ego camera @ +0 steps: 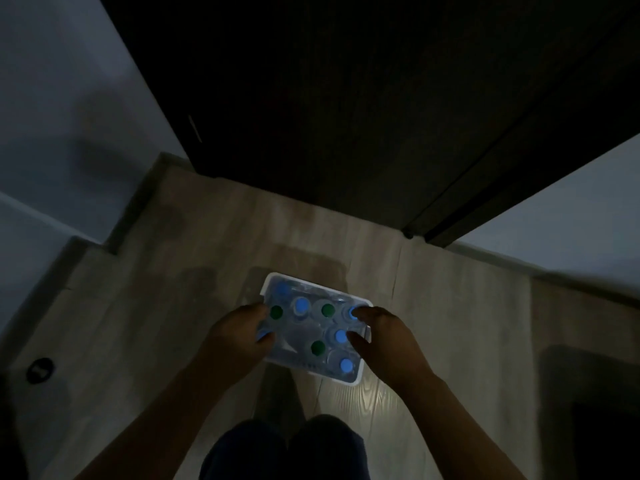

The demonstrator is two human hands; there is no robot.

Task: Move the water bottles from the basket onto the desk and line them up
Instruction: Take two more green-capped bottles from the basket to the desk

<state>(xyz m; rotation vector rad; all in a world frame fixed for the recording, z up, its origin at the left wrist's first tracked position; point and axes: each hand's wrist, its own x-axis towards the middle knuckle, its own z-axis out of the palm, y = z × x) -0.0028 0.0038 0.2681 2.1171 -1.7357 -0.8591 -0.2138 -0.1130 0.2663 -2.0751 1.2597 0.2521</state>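
Head view: bottles (301, 306) stand caps-up in basket (358, 377); left hand (239, 336), right hand (384, 336) on its sides, grip unclear.

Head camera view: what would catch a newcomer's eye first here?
The glowing blue caps and green caps of bottles packed in a white basket at centre, lit against a dark room. The left hand and right hand grip its two sides above the wooden floor.
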